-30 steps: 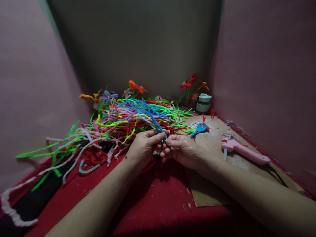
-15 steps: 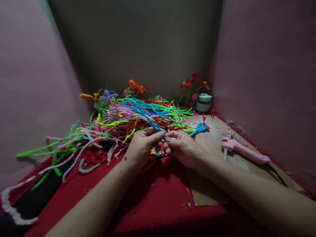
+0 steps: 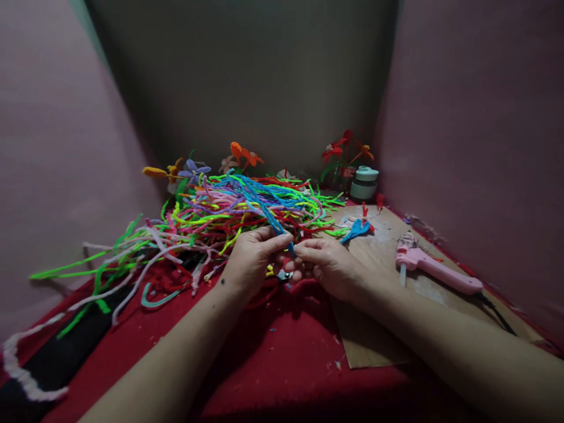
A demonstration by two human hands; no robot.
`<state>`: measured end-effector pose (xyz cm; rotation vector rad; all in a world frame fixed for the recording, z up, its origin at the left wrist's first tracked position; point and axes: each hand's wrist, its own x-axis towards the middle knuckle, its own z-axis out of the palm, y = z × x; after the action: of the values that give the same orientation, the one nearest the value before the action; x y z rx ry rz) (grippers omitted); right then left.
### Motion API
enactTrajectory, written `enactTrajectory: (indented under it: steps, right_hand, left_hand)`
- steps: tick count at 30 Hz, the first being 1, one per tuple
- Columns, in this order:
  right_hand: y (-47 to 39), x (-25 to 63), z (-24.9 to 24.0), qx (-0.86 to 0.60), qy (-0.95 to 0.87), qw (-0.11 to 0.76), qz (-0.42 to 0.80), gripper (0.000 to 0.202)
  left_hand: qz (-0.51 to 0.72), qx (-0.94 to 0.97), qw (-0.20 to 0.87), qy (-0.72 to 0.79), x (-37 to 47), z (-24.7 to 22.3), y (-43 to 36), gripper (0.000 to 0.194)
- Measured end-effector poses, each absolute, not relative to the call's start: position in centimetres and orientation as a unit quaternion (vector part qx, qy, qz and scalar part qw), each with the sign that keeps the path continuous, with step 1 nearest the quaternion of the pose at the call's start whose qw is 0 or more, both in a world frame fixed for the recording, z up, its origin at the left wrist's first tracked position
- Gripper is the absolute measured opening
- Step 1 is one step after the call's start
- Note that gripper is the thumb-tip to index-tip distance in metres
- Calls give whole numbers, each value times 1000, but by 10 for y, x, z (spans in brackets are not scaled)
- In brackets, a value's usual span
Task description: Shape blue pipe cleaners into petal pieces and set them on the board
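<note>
My left hand (image 3: 252, 258) and my right hand (image 3: 328, 265) meet at the middle of the red cloth, fingertips almost touching. Both pinch the near end of a blue pipe cleaner (image 3: 268, 218) that runs up and back into the pile. Small metal cutters with a red grip (image 3: 285, 275) show just below my right fingers, tucked in that hand. The heap of pipe cleaners (image 3: 211, 214) in green, pink, red, blue and yellow lies right behind my hands.
A pink glue gun (image 3: 434, 271) rests on a brown cardboard sheet (image 3: 374, 341) at the right, near a small blue and red piece (image 3: 356, 228). Finished pipe-cleaner flowers (image 3: 242, 155) and a pale green jar (image 3: 365, 182) stand at the back. Pink walls close in both sides.
My hands have shifted slightly up and toward the pile while still pinching the blue pipe cleaner. The cutters under my right fingers show a little more.
</note>
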<state>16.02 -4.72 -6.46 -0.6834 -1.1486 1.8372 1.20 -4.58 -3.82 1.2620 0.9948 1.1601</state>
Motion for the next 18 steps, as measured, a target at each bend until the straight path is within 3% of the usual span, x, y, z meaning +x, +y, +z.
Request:
enactTrajectory:
  steps: [18]
  right_hand:
    - [-50, 161, -67, -294, -467, 415, 724, 18]
  left_hand:
    - [473, 501, 599, 409, 10, -38, -42, 21]
